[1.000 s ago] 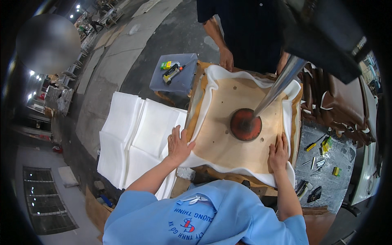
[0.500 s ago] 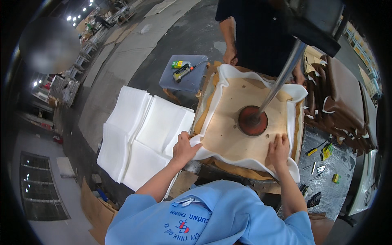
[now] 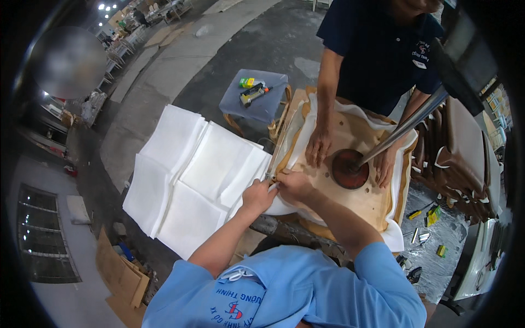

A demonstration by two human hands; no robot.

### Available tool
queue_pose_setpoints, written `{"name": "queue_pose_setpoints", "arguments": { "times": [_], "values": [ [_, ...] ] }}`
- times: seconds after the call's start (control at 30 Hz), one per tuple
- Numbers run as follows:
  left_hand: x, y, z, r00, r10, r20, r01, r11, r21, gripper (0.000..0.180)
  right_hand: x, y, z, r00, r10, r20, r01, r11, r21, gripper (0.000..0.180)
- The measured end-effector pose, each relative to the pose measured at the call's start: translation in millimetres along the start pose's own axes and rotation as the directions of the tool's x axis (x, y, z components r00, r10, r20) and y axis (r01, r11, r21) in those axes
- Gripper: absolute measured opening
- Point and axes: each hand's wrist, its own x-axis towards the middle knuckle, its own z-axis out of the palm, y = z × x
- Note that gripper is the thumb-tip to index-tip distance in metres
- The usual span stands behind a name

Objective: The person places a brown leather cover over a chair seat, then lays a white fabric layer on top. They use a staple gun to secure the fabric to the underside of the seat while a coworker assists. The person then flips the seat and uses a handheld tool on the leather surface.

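Note:
A plywood seat panel (image 3: 344, 206) lies on white padding (image 3: 393, 236) and a brown cover (image 3: 316, 228) whose edges stand up around it. A round dark-red press pad (image 3: 350, 169) on a metal rod (image 3: 404, 127) bears on the panel. At the near left corner, my left hand (image 3: 258, 197) and my right hand (image 3: 295, 186) are close together, both with fingers closed on the cover's edge. My fingers partly hide the gathered material. Across from me, a co-worker's two hands (image 3: 319, 144) rest on the panel, one on each side of the pad.
Stacked white padding sheets (image 3: 219, 164) lie at my left. Behind them is a grey-topped stool (image 3: 254, 112) with a tool (image 3: 255, 96) and a small box. Brown upholstered covers (image 3: 462, 147) are piled at right, above a wrapped table (image 3: 437, 257) with small tools and boxes.
My right hand has crossed from the panel's near right to the left corner, beside my left hand. The co-worker has leaned in and put both hands on the panel.

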Motion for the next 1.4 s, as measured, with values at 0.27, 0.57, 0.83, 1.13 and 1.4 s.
{"name": "queue_pose_setpoints", "arguments": {
  "times": [0.27,0.57,0.83,1.13,1.4],
  "values": [
    [7.3,-29.4,-3.1,0.964,0.249,-0.095,-0.265,0.935,-0.236,0.028,-36.3,-18.2,-28.4,0.935,0.202,-0.292,-0.166,0.976,0.141,0.014],
    [-50.2,-89.6,9.2,0.578,-0.032,0.815,0.786,0.289,-0.546,0.03,-286.7,-121.4,-90.9,0.186,0.887,0.423,-0.719,-0.171,0.674,0.042],
    [-60.3,-28.8,50.9,0.409,0.078,0.909,0.9,-0.203,-0.387,0.046,-261.6,-112.2,-16.4,0.101,0.791,0.603,0.16,-0.611,0.775,0.045],
    [-40.0,29.8,50.4,0.38,0.012,0.925,0.924,-0.042,-0.379,0.067,-234.8,-90.1,-31.7,0.146,0.627,0.765,-0.1,-0.76,0.642,0.081],
    [-41.2,35.8,47.9,0.481,-0.05,0.876,0.877,0.049,-0.479,0.06,-240.0,-91.9,-37.0,-0.056,0.751,0.658,-0.113,-0.66,0.743,0.071]
  ]
}}
